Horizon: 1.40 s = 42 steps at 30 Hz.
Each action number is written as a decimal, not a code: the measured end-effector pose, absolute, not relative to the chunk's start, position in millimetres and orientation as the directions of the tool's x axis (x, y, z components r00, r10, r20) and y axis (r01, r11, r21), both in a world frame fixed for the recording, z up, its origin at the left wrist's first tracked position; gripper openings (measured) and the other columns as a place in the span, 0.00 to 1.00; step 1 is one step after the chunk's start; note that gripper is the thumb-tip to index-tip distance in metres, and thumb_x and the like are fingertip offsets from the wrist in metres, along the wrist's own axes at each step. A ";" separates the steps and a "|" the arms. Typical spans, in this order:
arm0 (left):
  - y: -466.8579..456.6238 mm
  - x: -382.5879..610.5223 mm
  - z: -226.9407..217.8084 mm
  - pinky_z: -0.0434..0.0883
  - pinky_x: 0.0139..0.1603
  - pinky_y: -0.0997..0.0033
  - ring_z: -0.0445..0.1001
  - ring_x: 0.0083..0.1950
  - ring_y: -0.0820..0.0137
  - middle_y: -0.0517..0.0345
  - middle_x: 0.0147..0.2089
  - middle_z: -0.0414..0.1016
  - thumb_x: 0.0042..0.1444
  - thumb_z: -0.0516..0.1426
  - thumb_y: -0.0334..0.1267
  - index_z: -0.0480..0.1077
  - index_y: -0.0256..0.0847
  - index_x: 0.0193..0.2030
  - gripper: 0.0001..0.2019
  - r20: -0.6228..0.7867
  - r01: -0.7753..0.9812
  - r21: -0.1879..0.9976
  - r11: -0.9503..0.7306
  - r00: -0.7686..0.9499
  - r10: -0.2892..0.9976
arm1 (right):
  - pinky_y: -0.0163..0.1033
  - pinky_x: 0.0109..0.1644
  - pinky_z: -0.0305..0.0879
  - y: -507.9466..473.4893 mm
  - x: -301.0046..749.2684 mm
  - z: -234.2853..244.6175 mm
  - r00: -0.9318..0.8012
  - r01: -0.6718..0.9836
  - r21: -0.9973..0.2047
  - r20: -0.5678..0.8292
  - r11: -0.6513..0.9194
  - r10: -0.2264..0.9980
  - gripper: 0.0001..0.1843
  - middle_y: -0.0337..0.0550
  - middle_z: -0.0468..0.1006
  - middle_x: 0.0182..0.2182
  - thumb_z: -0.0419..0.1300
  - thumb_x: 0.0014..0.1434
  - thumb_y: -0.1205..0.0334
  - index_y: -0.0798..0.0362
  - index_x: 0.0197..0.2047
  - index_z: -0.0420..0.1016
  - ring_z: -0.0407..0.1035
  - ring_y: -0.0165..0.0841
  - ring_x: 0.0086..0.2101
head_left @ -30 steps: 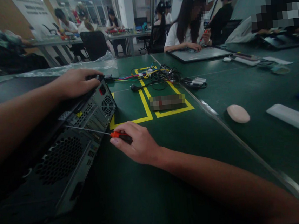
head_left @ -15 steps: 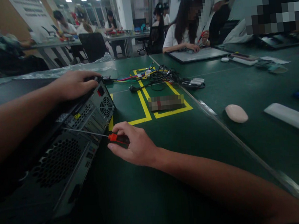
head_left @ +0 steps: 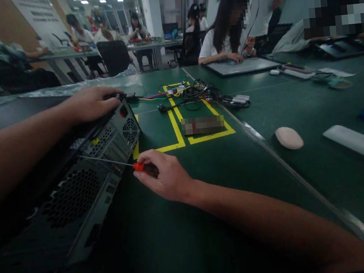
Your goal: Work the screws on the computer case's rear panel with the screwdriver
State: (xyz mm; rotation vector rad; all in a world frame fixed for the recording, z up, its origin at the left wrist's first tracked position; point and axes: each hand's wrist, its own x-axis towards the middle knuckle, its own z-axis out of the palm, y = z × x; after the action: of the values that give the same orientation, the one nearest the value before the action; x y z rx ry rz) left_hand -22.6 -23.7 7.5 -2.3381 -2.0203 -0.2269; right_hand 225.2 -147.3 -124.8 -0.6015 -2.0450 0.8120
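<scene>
A black computer case (head_left: 28, 109) lies at the left with its rear panel turned towards the right. My left hand (head_left: 93, 103) rests on top of it, fingers laid out flat and thumb apart near the panel's upper corner. In my right hand (head_left: 164, 174) is a screwdriver (head_left: 140, 167) with a red and black handle, pinched between thumb and fingers. Its long thin shaft points left, and the tip meets the rear panel (head_left: 106, 149) near the slot covers, above a large honeycomb vent (head_left: 75, 196). Whatever sits under the tip is too small to make out.
Beyond the case are tangled cables (head_left: 198, 91), yellow tape outlines (head_left: 178, 130) and a blurred-out box (head_left: 203, 125). On the right lie a pale mouse (head_left: 289, 138) and a white bar (head_left: 356, 141). Across the table a person (head_left: 224, 42) works at a flat panel (head_left: 239, 65).
The right thumb and fingers have closed in on the screwdriver handle. The tip stays at the same spot on the panel, and my left hand remains on the case.
</scene>
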 end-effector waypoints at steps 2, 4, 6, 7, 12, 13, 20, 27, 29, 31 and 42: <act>-23.3 -23.1 7.2 0.67 0.69 0.47 0.74 0.65 0.46 0.44 0.65 0.77 0.63 0.47 0.55 0.72 0.41 0.72 0.36 0.138 0.987 0.067 -0.143 0.133 0.982 | 0.40 0.46 0.75 -146.9 225.3 -125.3 -0.536 0.125 -0.728 0.522 0.674 0.663 0.12 0.44 0.80 0.45 0.62 0.71 0.53 0.50 0.51 0.72 0.77 0.34 0.41; -23.0 -23.5 6.8 0.67 0.69 0.49 0.74 0.65 0.47 0.46 0.65 0.78 0.63 0.47 0.56 0.72 0.43 0.72 0.36 0.141 0.987 0.072 -0.143 0.132 0.981 | 0.40 0.46 0.75 -146.6 225.3 -125.6 -0.534 0.122 -0.729 0.524 0.674 0.664 0.12 0.44 0.81 0.45 0.62 0.70 0.53 0.50 0.52 0.72 0.77 0.33 0.41; -23.0 -23.4 6.7 0.67 0.68 0.50 0.74 0.65 0.48 0.47 0.65 0.78 0.63 0.48 0.56 0.72 0.43 0.72 0.36 0.146 0.987 0.073 -0.144 0.132 0.980 | 0.40 0.46 0.75 -146.5 225.3 -125.3 -0.529 0.117 -0.728 0.530 0.676 0.662 0.12 0.43 0.81 0.44 0.62 0.70 0.53 0.50 0.51 0.72 0.77 0.33 0.41; -23.2 -23.0 6.8 0.67 0.68 0.50 0.75 0.65 0.48 0.46 0.65 0.78 0.63 0.48 0.56 0.72 0.42 0.72 0.36 0.145 0.987 0.071 -0.143 0.132 0.981 | 0.40 0.46 0.74 -146.5 225.3 -125.0 -0.530 0.113 -0.728 0.531 0.676 0.661 0.12 0.43 0.81 0.44 0.62 0.70 0.53 0.50 0.51 0.72 0.77 0.33 0.40; -24.4 -21.5 7.9 0.68 0.68 0.47 0.74 0.65 0.46 0.44 0.65 0.77 0.64 0.47 0.53 0.72 0.41 0.72 0.34 0.135 0.988 0.061 -0.139 0.130 0.982 | 0.40 0.46 0.75 -146.8 225.0 -124.7 -0.527 0.119 -0.730 0.528 0.673 0.666 0.12 0.44 0.81 0.45 0.62 0.71 0.52 0.50 0.51 0.72 0.77 0.34 0.41; -24.3 -21.8 8.0 0.68 0.68 0.47 0.74 0.65 0.46 0.45 0.65 0.77 0.64 0.47 0.53 0.72 0.41 0.72 0.34 0.133 0.988 0.059 -0.141 0.132 0.982 | 0.40 0.46 0.75 -146.9 224.9 -125.1 -0.525 0.125 -0.728 0.528 0.674 0.668 0.12 0.44 0.81 0.45 0.62 0.70 0.52 0.50 0.51 0.72 0.77 0.34 0.41; -23.6 -23.1 8.0 0.67 0.69 0.49 0.74 0.66 0.47 0.47 0.64 0.78 0.63 0.47 0.54 0.71 0.41 0.72 0.35 0.129 0.989 0.048 -0.140 0.133 0.983 | 0.41 0.48 0.75 -147.3 224.8 -125.7 -0.527 0.136 -0.729 0.521 0.671 0.672 0.13 0.44 0.81 0.45 0.63 0.70 0.51 0.50 0.52 0.73 0.78 0.35 0.42; -26.2 -19.1 9.1 0.68 0.68 0.47 0.74 0.66 0.46 0.44 0.66 0.76 0.63 0.47 0.54 0.71 0.41 0.72 0.36 0.130 0.990 0.060 -0.127 0.119 0.984 | 0.42 0.49 0.74 -146.9 225.3 -125.9 -0.520 0.133 -0.709 0.545 0.692 0.658 0.14 0.44 0.81 0.45 0.62 0.70 0.51 0.51 0.52 0.73 0.77 0.35 0.43; -25.9 -19.7 8.9 0.68 0.67 0.46 0.74 0.65 0.45 0.44 0.65 0.77 0.62 0.47 0.55 0.71 0.42 0.72 0.36 0.128 0.991 0.059 -0.118 0.110 0.986 | 0.41 0.48 0.74 -147.0 225.5 -126.0 -0.519 0.123 -0.708 0.551 0.695 0.653 0.14 0.44 0.81 0.45 0.62 0.71 0.51 0.51 0.52 0.73 0.77 0.35 0.42; -25.0 -21.4 8.3 0.68 0.67 0.46 0.75 0.64 0.45 0.44 0.63 0.79 0.62 0.47 0.56 0.72 0.43 0.72 0.36 0.132 0.990 0.056 -0.128 0.119 0.984 | 0.41 0.48 0.74 -147.3 225.8 -125.8 -0.517 0.131 -0.706 0.550 0.695 0.656 0.14 0.45 0.81 0.46 0.62 0.71 0.51 0.51 0.52 0.73 0.77 0.35 0.43; -24.2 -21.4 6.6 0.68 0.68 0.47 0.74 0.66 0.46 0.46 0.64 0.78 0.63 0.46 0.55 0.72 0.40 0.71 0.36 0.147 0.988 0.047 -0.147 0.139 0.979 | 0.41 0.51 0.72 -146.4 225.5 -127.3 -0.490 0.148 -0.671 0.588 0.727 0.643 0.17 0.46 0.81 0.45 0.61 0.72 0.48 0.52 0.53 0.75 0.77 0.35 0.44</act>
State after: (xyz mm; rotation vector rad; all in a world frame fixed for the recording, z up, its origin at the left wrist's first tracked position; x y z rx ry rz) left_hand -21.4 -24.2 6.6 -2.3237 -2.0108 -0.2199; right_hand 225.5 -146.4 -127.3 -0.6006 -2.0260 0.6931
